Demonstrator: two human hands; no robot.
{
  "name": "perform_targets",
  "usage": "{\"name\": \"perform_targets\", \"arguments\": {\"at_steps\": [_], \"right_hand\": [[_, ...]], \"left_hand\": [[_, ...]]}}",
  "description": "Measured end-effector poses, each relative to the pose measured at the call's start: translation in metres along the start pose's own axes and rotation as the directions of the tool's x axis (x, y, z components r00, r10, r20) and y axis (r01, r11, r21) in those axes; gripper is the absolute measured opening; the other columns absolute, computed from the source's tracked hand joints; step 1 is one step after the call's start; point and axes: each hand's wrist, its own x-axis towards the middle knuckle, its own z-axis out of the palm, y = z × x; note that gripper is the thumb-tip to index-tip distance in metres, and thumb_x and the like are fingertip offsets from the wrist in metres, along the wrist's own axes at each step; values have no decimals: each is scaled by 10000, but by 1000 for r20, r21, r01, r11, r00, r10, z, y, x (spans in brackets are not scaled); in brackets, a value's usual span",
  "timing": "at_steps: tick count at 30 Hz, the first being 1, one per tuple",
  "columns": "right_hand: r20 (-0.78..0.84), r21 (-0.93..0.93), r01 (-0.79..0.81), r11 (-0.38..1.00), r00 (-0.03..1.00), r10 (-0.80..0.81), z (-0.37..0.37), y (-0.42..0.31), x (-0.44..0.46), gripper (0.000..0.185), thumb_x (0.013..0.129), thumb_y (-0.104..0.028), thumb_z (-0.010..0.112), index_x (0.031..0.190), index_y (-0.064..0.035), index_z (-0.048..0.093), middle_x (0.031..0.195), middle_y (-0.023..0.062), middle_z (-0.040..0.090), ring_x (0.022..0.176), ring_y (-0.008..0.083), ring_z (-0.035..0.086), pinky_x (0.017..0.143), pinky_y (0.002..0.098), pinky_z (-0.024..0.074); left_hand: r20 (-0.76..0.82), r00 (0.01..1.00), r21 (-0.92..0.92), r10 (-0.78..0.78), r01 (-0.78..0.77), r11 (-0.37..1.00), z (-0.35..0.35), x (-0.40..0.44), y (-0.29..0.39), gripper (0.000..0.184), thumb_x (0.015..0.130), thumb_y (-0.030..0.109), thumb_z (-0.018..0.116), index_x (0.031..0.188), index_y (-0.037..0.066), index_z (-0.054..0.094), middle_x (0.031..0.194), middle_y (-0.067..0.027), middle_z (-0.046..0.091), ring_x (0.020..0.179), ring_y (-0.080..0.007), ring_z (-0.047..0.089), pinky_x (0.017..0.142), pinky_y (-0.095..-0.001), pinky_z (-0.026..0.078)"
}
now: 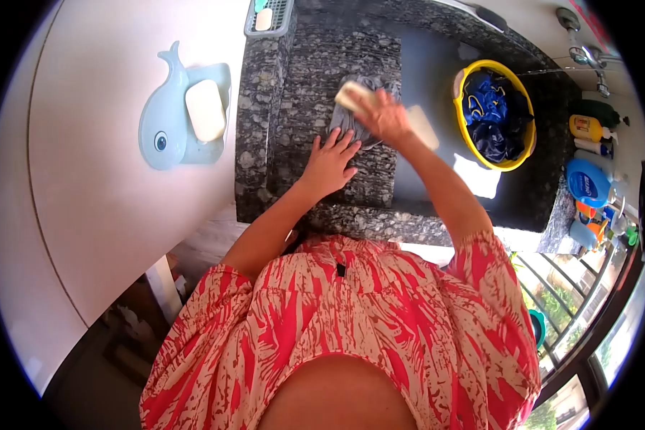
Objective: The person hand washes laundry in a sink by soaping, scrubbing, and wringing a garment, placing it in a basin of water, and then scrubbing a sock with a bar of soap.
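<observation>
My right hand (382,115) is closed on a pale soap bar or brush block (353,97), too blurred to tell which, pressed on a grey cloth (345,123). That cloth lies bunched on the ribbed dark stone washboard (315,79). With its fingers spread, my left hand (328,163) rests flat on the stone at the cloth's lower left edge. A yellow-rimmed basin (528,147) holding dark and blue wet clothes stands in the sink, to the right of my right hand.
A whale-shaped dish (161,129) with a cream soap bar (206,111) lies on the white counter (93,143) at left. A grey basket (284,21) sits at the top. Bottles, one of them blue (588,183), line the right ledge below a tap (588,57).
</observation>
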Motion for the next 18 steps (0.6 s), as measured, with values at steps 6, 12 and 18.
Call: {"name": "perform_targets", "arguments": {"at_steps": [6,12,18], "right_hand": [[-15,575,-250,779,949,316,-24,35,22,830,763,-391,727,1447,-163,316,1213,215,561,1072,361,595,877,431,497],[255,965,-220,-143,915,313,-47,18,-6,685,754,-220,780,1306,49,476,1138,113,617,1003,192,604,889,327,488],[242,723,-133,-678,968,68,-41,4,-21,506,893,-153,632,1333,12,445,1179,170,592,1036,300,610,869,489,530]], "left_hand": [[-30,1000,-34,4,-5,999,6,3,-5,601,858,326,650,1400,168,444,1513,-78,331,1418,-317,237,1084,-613,232],[-49,999,-81,-22,18,997,12,1,-6,624,857,312,649,1426,203,417,1539,-45,293,1433,-302,210,1111,-589,192],[-89,996,-96,-17,9,995,15,-1,-7,604,852,316,658,1404,189,447,1522,-46,326,1428,-283,223,1116,-585,172]]}}
